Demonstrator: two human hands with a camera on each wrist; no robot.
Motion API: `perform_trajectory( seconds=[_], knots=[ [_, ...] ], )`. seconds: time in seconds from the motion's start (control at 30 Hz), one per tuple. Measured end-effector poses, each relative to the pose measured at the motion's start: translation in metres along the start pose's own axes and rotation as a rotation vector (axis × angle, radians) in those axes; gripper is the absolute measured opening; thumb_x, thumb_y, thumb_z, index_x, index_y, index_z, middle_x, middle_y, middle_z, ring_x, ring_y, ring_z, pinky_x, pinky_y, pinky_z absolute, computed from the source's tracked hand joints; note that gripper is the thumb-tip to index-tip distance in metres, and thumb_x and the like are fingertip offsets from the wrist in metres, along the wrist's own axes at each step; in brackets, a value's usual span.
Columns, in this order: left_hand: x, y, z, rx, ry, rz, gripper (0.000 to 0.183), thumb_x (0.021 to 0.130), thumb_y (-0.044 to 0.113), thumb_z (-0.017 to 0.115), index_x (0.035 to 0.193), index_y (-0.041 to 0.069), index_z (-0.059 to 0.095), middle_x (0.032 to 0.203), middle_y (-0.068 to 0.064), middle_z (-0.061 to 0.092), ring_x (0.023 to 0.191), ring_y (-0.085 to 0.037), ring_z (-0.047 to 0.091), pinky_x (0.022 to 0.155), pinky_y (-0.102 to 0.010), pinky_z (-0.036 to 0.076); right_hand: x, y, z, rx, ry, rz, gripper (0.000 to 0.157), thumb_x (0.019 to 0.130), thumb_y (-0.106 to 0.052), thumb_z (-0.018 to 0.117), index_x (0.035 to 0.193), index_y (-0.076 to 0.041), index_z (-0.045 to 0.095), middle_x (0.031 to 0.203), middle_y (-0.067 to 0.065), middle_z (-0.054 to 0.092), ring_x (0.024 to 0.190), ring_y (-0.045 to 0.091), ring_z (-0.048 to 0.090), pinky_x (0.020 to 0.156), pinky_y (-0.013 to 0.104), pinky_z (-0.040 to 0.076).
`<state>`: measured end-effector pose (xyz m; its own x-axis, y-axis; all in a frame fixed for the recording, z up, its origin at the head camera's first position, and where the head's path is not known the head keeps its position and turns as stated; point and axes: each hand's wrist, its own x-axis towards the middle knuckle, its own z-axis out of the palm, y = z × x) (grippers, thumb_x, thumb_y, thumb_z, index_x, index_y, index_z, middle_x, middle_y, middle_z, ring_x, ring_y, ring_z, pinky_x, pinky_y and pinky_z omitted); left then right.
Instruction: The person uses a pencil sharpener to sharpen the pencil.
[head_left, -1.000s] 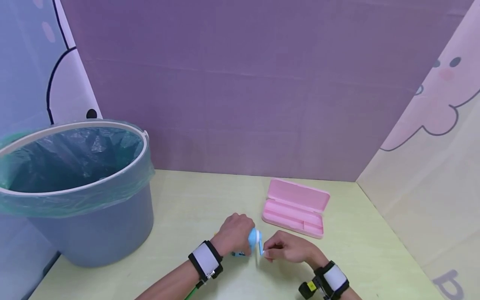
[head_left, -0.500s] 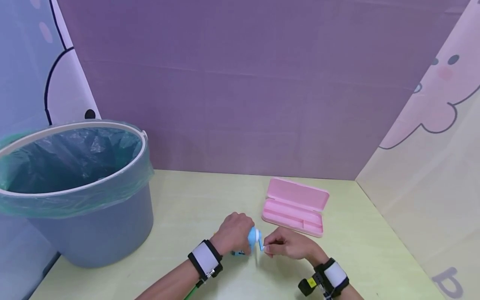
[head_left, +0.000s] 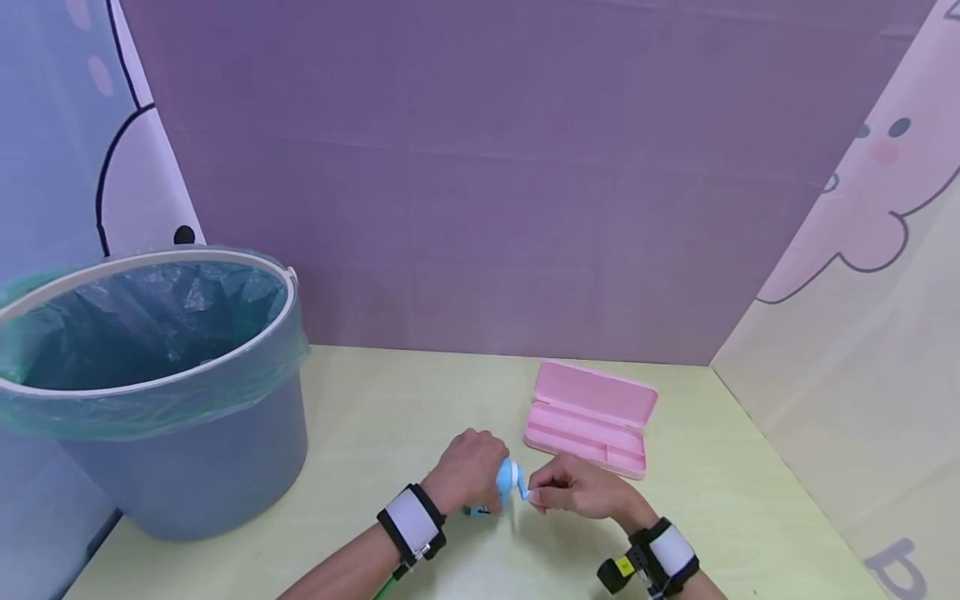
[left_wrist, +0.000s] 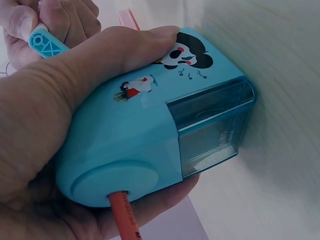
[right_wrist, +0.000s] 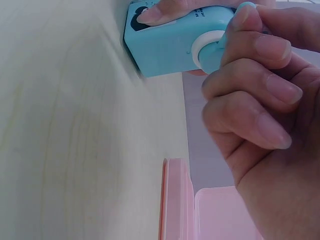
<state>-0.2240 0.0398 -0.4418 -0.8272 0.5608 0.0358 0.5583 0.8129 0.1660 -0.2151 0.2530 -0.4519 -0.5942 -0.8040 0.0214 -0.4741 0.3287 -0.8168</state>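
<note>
Sharpener (left_wrist: 135, 135): blue, within the left hand (head_left: 467, 468), its base at the table (head_left: 390, 400).
Pencil (left_wrist: 125, 217): red, sits in the sharpener's round face.
Left hand: wraps the sharpener's body, thumb along the printed side.
Crank (head_left: 522, 482): on the end opposite the pencil.
Right hand (head_left: 577, 490): pinches the crank's tip between thumb and forefinger.
Pencil case (head_left: 596, 393): pink, lid back, just beyond the right hand.

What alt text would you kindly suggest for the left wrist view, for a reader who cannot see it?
The left hand grips a light-blue crank pencil sharpener with a red pencil in its hole. Behind it, the right hand holds the crank handle; the sharpener's clear drawer shows at picture right.
</note>
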Motion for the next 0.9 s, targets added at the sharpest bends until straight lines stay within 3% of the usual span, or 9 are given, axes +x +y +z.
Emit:
perform_trajectory(
  seconds=[0.23,0.6,0.9],
  knots=[
    [0.001,-0.001,0.001,0.009,0.001,0.016,0.041,0.057,0.038,0.092,0.075,0.017,0.062,0.064,0.009,0.051,0.063,-0.011,0.046,0.062,-0.025,0.040,0.000,0.003,-0.003,0.045,0.023,-0.029,0.029,0.101,-0.016,0.051,0.081,0.002,0.062,0.058,0.000,0.032,0.051,0.004,0.030,0.047,0.024,0.023],
    [0.001,-0.002,0.001,0.011,0.017,0.020,0.041,0.057,0.039,0.092,0.077,0.016,0.063,0.064,0.009,0.052,0.063,-0.011,0.046,0.062,-0.026,0.040,0.004,0.001,-0.010,0.023,0.075,-0.043,0.025,0.100,-0.014,0.052,0.083,0.000,0.063,0.057,0.002,0.034,0.050,0.004,0.031,0.047,0.022,0.025],
    [0.002,-0.003,0.002,-0.003,0.017,0.019,0.042,0.055,0.037,0.093,0.078,0.016,0.065,0.065,0.009,0.053,0.063,-0.010,0.047,0.062,-0.025,0.042,0.006,0.002,-0.014,0.045,0.115,-0.026,0.022,0.100,-0.011,0.051,0.085,-0.008,0.066,0.058,0.001,0.035,0.049,0.007,0.032,0.048,0.023,0.027]
  ],
)
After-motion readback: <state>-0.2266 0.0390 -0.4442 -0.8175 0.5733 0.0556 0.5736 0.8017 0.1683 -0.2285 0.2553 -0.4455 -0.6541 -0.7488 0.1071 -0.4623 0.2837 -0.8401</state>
